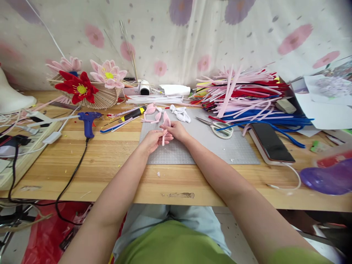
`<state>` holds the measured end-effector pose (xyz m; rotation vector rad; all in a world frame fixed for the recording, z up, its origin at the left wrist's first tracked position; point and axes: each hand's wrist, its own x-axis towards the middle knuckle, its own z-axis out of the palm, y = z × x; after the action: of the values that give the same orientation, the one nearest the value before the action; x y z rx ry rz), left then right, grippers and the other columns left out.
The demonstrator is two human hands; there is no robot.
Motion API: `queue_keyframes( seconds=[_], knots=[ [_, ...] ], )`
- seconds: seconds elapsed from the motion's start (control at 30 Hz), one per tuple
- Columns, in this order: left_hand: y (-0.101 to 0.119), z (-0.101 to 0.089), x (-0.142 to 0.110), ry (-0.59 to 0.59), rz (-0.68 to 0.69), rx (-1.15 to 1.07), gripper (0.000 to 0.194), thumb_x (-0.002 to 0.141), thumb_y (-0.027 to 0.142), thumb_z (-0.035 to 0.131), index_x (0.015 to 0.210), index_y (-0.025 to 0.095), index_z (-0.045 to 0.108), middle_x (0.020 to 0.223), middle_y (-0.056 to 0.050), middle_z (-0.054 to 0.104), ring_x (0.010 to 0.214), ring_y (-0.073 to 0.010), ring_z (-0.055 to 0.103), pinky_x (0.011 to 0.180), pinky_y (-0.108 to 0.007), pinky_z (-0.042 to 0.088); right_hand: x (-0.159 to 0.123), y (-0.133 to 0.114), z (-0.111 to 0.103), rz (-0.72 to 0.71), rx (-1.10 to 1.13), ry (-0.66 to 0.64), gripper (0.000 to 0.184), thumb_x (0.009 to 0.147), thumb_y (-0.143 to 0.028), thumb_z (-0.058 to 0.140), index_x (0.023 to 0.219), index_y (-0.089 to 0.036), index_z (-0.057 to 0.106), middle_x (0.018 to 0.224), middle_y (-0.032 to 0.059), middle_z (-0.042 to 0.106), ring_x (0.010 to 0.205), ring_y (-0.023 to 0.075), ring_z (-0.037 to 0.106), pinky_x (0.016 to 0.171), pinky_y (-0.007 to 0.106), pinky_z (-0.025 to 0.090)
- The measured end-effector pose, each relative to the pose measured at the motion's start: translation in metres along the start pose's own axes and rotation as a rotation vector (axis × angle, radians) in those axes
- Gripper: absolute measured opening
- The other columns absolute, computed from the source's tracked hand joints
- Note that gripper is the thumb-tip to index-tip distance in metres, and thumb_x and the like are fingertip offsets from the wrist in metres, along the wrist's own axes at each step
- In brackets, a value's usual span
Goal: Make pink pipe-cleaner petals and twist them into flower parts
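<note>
Between my two hands, above the grey cutting mat (pixel 176 157), is a pink pipe cleaner petal (pixel 166 119) with a short stem pointing down toward me. The fingers of my left hand (pixel 157 140) are closed around its stem. My right hand (pixel 177 131) pinches the lower part of the petal from the other side. Just beyond my hands lie bent pink pipe cleaner petals (pixel 150 109) and a white bundle of pipe cleaner petals (pixel 180 113). A pair of scissors (pixel 221 129) with pale handles rests on the mat to the right.
A large pile of pipe cleaners (pixel 242 91) fills the back right. A phone (pixel 272 141) lies on a white box. On the left are a blue glue gun (pixel 88 123), a yellow-black utility knife (pixel 134 113), a red fuzzy flower (pixel 78 88) and a power strip (pixel 33 143). A purple object (pixel 327 176) sits at right.
</note>
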<state>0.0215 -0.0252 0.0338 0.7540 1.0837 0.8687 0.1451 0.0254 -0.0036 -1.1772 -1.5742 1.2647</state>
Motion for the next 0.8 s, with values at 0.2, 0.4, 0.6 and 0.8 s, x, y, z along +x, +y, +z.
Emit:
queue_keyframes(
  seconds=[0.2,0.4,0.6,0.8],
  knots=[
    [0.002,-0.001,-0.002,0.032,-0.034,0.066,0.01,0.079,0.016,0.058,0.074,0.007,0.061,0.068,-0.01,0.069,0.058,-0.0153,0.067,0.046,-0.019,0.05,-0.004,-0.012,-0.005,-0.063,0.1,0.012,0.042,0.066,-0.056,0.059,0.064,-0.015,0.055,0.051,-0.0047,0.042,0.048,0.0056,0.033,0.045,0.021,0.025],
    [0.001,-0.001,-0.003,0.067,-0.025,0.168,0.011,0.078,0.015,0.058,0.072,0.006,0.061,0.071,-0.014,0.069,0.057,-0.0172,0.066,0.047,-0.022,0.05,0.002,-0.013,-0.014,-0.038,0.126,0.099,0.041,0.064,-0.054,0.062,0.057,-0.015,0.053,0.046,-0.0059,0.032,0.044,0.0052,0.026,0.043,0.023,0.019],
    [0.002,-0.007,0.001,0.013,-0.046,0.062,0.017,0.084,0.017,0.05,0.077,0.007,0.063,0.078,-0.013,0.07,0.061,-0.0148,0.067,0.048,-0.021,0.05,0.0,-0.016,-0.012,-0.157,0.163,0.174,0.037,0.064,-0.052,0.063,0.068,-0.015,0.062,0.05,-0.0039,0.04,0.046,0.0064,0.031,0.044,0.024,0.022],
    [0.005,-0.011,0.002,-0.199,-0.124,-0.062,0.036,0.088,0.037,0.042,0.086,0.007,0.064,0.086,-0.016,0.069,0.073,-0.0195,0.068,0.058,-0.027,0.055,-0.001,-0.018,-0.014,-0.067,0.358,0.099,0.042,0.059,-0.057,0.066,0.06,-0.016,0.053,0.043,-0.0084,0.027,0.039,0.0037,0.021,0.04,0.022,0.016]
  ],
)
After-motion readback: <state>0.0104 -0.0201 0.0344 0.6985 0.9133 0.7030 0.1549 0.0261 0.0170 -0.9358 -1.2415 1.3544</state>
